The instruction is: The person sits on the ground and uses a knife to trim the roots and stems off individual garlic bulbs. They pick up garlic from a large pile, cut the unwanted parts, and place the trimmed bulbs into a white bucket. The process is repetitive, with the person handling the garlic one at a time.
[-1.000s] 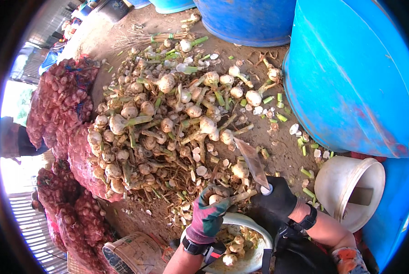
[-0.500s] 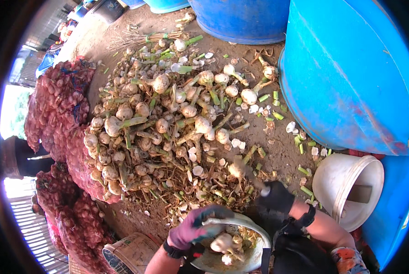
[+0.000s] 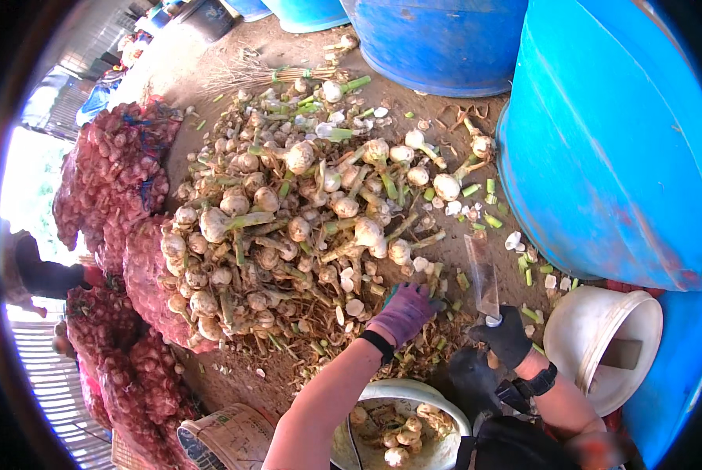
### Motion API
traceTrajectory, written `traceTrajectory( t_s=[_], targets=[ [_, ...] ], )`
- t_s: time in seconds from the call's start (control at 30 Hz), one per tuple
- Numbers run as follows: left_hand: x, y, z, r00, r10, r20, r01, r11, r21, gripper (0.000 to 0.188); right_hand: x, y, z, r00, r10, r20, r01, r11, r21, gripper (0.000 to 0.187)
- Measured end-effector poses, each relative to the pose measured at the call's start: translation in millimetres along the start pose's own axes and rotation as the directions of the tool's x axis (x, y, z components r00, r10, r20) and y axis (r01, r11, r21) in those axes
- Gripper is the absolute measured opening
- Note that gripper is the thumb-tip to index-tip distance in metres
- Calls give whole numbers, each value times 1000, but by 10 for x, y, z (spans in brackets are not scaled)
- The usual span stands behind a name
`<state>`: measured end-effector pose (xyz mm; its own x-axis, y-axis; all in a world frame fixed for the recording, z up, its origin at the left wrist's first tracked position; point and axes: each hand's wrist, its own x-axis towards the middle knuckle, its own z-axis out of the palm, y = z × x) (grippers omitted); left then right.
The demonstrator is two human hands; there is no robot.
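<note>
My left hand, in a purple glove, reaches to the near right edge of a heap of garlic bulbs with stalks. Its fingers curl down among the trimmings, and whatever they hold is hidden beneath them. In a black glove, my right hand grips the handle of a broad-bladed knife. The blade points up and away, over cut stalks on the ground. Close to me stands a pale tub with several trimmed garlic bulbs and some dry scraps in it.
Full red net sacks of garlic line the left side. A white bucket lies tipped at the right, by a large light-blue tub. A blue barrel stands behind the heap. Another bucket sits at the lower left.
My left hand has moved from over the pale tub out to the heap's edge. A large bulb under that hand has dropped into the tub. The knife blade has swung upright and away from the heap.
</note>
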<state>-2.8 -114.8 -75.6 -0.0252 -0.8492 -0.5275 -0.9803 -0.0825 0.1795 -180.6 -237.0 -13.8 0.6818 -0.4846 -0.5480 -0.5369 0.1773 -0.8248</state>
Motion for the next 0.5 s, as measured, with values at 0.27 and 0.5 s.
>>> traceTrajectory(
  t_s=[0.27,0.5],
  targets=[
    [-679,-66,-203,904,-392,-169,-100,190,-977,61,-107,-176,33,993,-90,83,103,979,-177,15],
    [-1151,146,-262,907,-381,-180,-341,-414,-844,78,-261,-510,233,813,-441,379,581,646,-495,17]
  ],
)
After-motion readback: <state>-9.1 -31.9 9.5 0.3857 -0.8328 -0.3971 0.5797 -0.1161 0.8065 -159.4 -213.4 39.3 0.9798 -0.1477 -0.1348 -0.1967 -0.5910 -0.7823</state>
